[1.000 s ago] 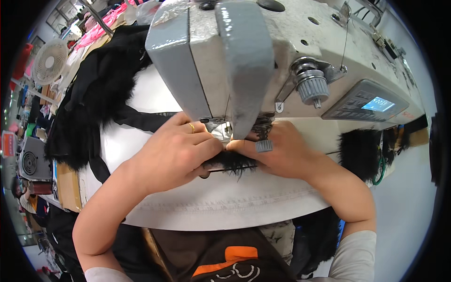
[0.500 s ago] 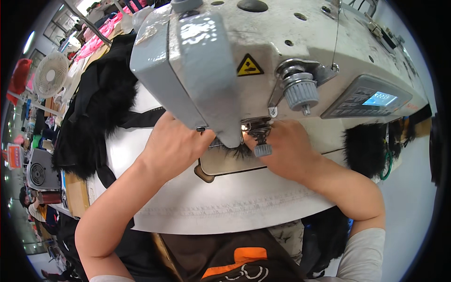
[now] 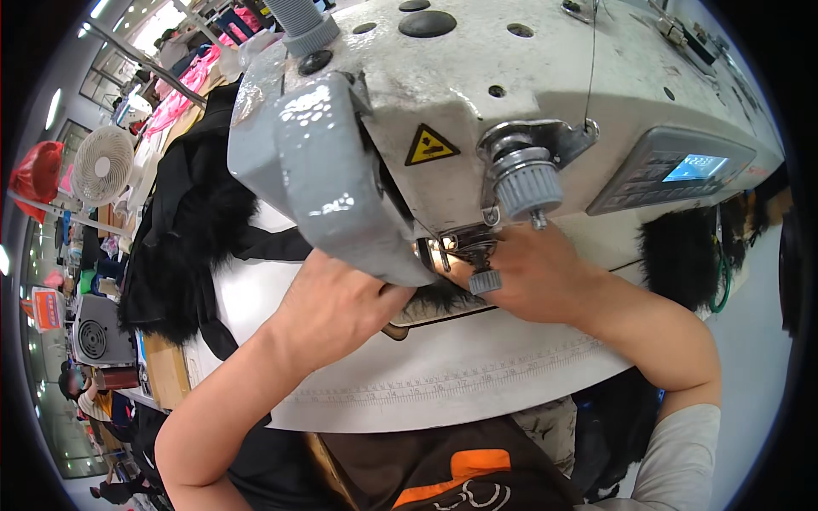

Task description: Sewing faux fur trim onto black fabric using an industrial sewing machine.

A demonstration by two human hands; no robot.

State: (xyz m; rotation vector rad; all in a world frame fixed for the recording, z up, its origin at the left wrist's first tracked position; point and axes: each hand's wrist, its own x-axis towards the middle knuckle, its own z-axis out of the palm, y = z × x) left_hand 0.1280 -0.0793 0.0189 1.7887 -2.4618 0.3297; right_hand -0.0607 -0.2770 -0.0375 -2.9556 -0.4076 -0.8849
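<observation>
A white and grey sewing machine (image 3: pixel 477 85) fills the upper middle, its small lamp lit near the needle area. Under its head lies black furry fabric (image 3: pixel 443 296). My left hand (image 3: pixel 336 307) is closed on this fabric left of the needle area, thumb against curled fingers; the grey front cover (image 3: pixel 328 170) hides part of them. A black strip (image 3: pixel 277 244) runs leftward from behind that hand. Close by on the other side, my right hand (image 3: pixel 545 272) reaches to the fabric, its fingers mostly hidden behind the presser parts and a ribbed knob (image 3: pixel 486 282).
Black furry garments (image 3: pixel 192 230) are heaped at the left. At the right lie a dark fur piece (image 3: pixel 679 260) and green-handled scissors (image 3: pixel 722 285). A control panel (image 3: pixel 673 173) glows on the machine. A white fan (image 3: pixel 102 166) and a person (image 3: pixel 94 400) are farther left.
The view has shifted, so the machine's cover stands lower and farther left. More of the lit needle area and furry fabric shows. Both hands stay beside the needle area.
</observation>
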